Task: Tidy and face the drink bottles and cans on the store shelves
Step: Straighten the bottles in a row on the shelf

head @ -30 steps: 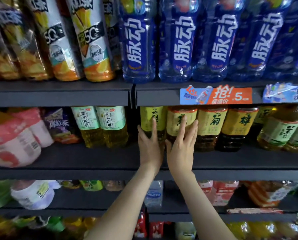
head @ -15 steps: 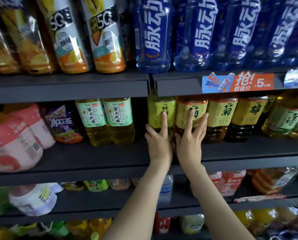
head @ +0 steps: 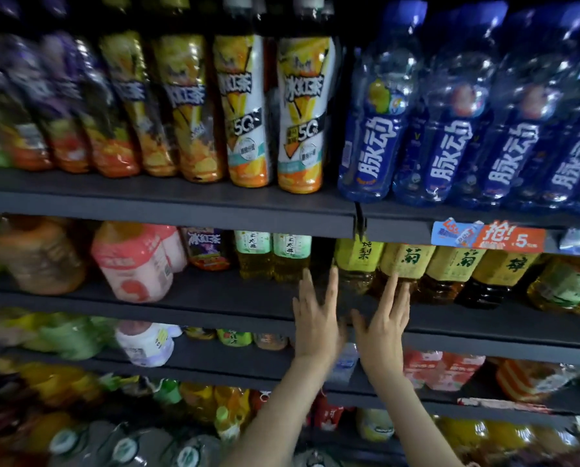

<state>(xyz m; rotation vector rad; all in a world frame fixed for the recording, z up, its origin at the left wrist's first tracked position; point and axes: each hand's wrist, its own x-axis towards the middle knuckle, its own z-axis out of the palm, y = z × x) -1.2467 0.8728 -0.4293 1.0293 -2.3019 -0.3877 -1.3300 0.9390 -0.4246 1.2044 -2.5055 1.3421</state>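
Note:
Both hands are raised in front of the middle shelf [head: 214,308], fingers straight and holding nothing. My left hand [head: 315,318] sits just below and left of a yellow-labelled tea bottle [head: 357,261]. My right hand [head: 383,321] reaches up with its fingertips at the base of the neighbouring yellow-labelled tea bottle [head: 404,267]; I cannot tell whether they touch it. More tea bottles of the same kind [head: 453,274] stand in a row to the right. Two green-labelled yellow tea bottles [head: 271,254] stand left of the hands.
The upper shelf carries iced tea bottles [head: 298,116] and blue drink bottles [head: 372,129]. An orange and blue price tag [head: 487,235] hangs on that shelf's edge. Pink bottles [head: 136,261] lean at the middle shelf's left. Lower shelves hold more drinks [head: 147,345].
The view has swung left and up. Both hands have dropped back from the yellow-labelled bottles toward the shelf's front edge and spread apart.

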